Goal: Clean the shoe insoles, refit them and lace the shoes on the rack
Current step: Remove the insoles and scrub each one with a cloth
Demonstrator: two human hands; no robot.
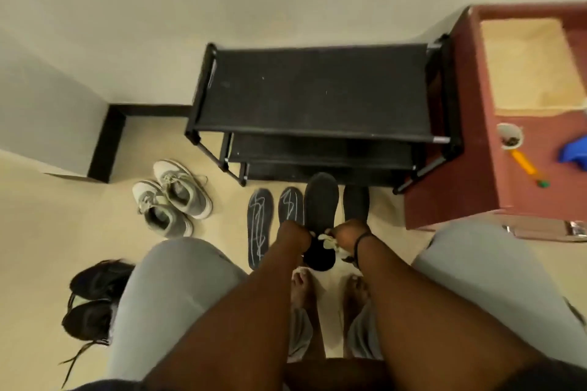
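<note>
Both hands (320, 236) — laces (325, 240) (blurred)

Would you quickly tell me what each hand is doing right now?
Left hand: closed, gripping the black shoe.
Right hand: closed, pinching a whitish lace or cloth at that shoe; which one cannot be told.

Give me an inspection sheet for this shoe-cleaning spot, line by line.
Surface: beige floor.
Job's things: dark shoe in hand; second dark shoe beside it; two chalk-marked insoles on the floor; empty black rack.
Clutter: grey sneakers; black shoes.
Hands: left hand and right hand grip the shoe; right also pinches a whitish cloth.
Cables: nothing seen.
Surroundings: red cabinet with small items.
</note>
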